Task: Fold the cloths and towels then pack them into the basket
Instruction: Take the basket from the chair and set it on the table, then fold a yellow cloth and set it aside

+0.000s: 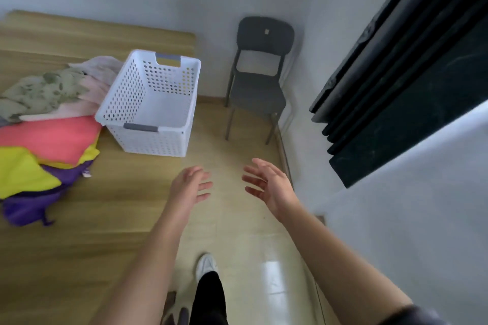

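A white perforated basket [148, 103] with grey handles stands on the wooden platform [105, 206], and nothing shows inside it. To its left lies a loose pile of cloths: a coral one [52, 137], a yellow one [23, 171], a purple one [29, 208], a pale pink one [92, 87] and a green patterned one [42, 92]. My left hand [188, 186] and my right hand [266, 183] reach forward in front of the basket, both with fingers spread and holding nothing. They hover near the platform's right edge, apart from the basket and the cloths.
A dark grey chair [257, 79] stands in the corner by the wall, right of the basket. Black curtains [412, 66] hang at the right. A strip of shiny floor [250, 245] runs between platform and wall, where my leg and white shoe [207, 265] stand.
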Available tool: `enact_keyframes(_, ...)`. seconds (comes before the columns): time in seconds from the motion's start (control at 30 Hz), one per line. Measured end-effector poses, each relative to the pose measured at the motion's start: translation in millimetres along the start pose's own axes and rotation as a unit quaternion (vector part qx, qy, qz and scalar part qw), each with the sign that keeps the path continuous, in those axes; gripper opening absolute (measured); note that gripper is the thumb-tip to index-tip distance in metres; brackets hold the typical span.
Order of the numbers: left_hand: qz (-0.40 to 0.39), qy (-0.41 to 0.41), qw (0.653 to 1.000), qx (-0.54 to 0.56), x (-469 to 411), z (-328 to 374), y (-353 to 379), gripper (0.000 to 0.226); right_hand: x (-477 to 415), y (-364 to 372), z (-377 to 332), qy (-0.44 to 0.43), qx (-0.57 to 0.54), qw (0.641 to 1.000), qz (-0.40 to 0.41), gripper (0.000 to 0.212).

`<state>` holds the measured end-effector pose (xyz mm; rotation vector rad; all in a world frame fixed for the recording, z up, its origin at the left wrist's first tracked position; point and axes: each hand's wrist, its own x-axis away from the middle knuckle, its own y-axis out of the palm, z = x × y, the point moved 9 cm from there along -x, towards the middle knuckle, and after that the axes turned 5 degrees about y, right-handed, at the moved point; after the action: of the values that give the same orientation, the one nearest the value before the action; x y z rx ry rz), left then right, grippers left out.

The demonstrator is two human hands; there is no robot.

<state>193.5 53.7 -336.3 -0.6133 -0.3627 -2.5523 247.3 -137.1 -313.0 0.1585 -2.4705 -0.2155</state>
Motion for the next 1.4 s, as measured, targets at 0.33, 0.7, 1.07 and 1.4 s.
enact_keyframes(0.33,-0.082,0.018,0.99,-0.113,143,-65,0,0.013,143,-61,86,-0.011,-0.039,0.999,0.014,0.016)
enact_keyframes(0.7,-0.095,0.043,0.983,-0.149,162,-45,-63,0.014,158,-5,114,-0.023,-0.044,0.999,0.02,0.014)
enact_keyframes(1.07,-0.088,0.045,0.974,-0.203,103,-29,-216,0.023,159,135,195,0.026,-0.023,0.999,0.015,0.016)
enact_keyframes(1.4,-0.119,0.085,0.97,-0.196,150,-22,-258,0.023,195,168,192,-0.037,-0.046,0.998,0.025,0.014)
